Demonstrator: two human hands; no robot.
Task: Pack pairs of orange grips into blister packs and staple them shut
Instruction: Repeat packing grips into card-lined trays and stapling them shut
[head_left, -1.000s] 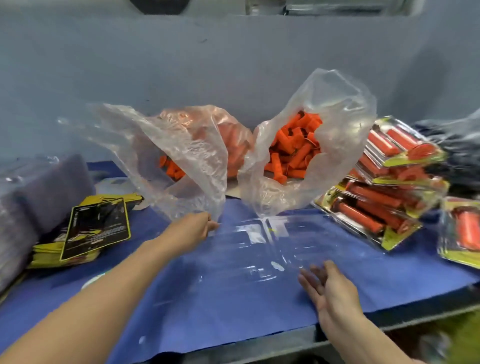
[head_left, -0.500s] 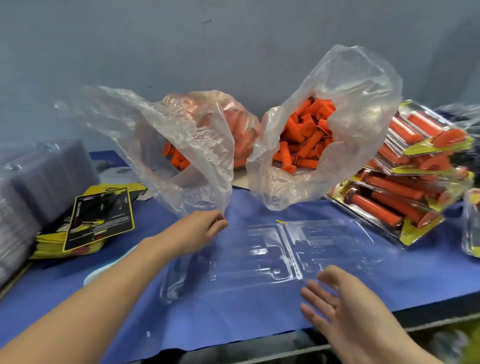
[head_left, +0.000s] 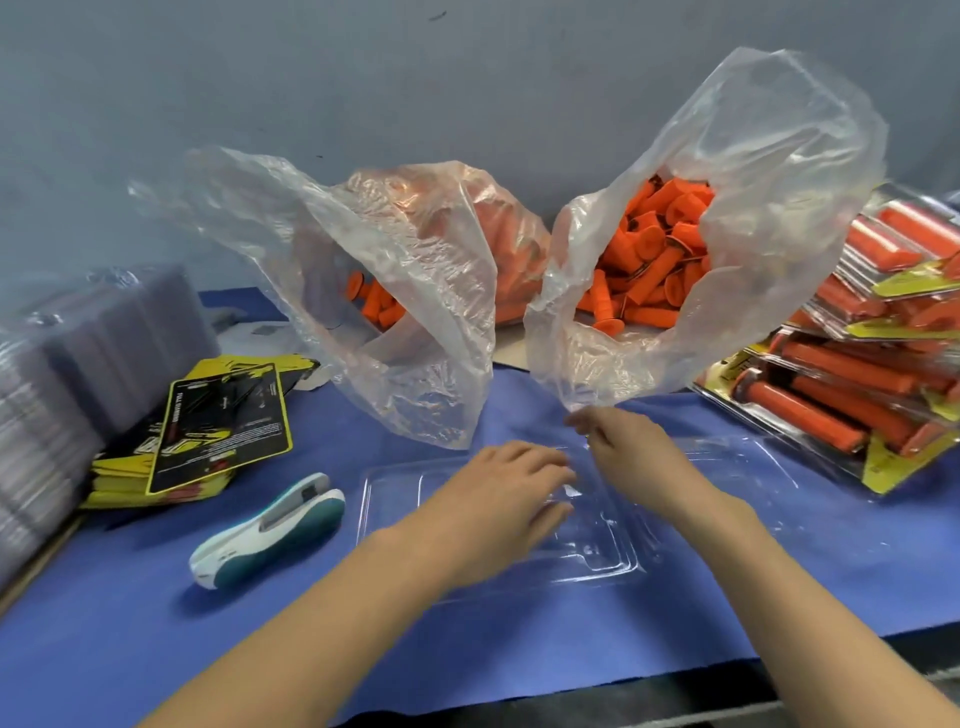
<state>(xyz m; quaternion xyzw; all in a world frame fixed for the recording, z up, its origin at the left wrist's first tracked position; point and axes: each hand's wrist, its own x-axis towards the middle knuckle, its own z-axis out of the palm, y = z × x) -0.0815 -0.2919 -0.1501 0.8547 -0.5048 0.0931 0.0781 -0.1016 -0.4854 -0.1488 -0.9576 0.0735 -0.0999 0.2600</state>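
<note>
A clear open blister pack (head_left: 727, 467) lies flat on the blue cloth (head_left: 156, 649) in front of me, with nothing in it. My left hand (head_left: 509, 499) rests on its left half, fingers fairly straight. My right hand (head_left: 623, 452) is at the pack's far edge near the middle fold, fingertips bent together as if pinching the plastic. Behind stand two open clear bags: the left bag (head_left: 415, 322) and the right bag (head_left: 769, 171), both holding loose orange grips (head_left: 649, 260). A white and teal stapler (head_left: 270, 530) lies to the left of the pack.
Yellow and black printed cards (head_left: 223, 426) are piled at the left, beside a tall stack of empty clear blisters (head_left: 67, 395). Several filled packs (head_left: 857, 384) are heaped at the right. The table's front edge runs just below my forearms.
My left hand has left the left bag's edge and moved right onto the blister pack. My right hand has gone from the near edge up to the pack's far edge. The stapler has come into view.
</note>
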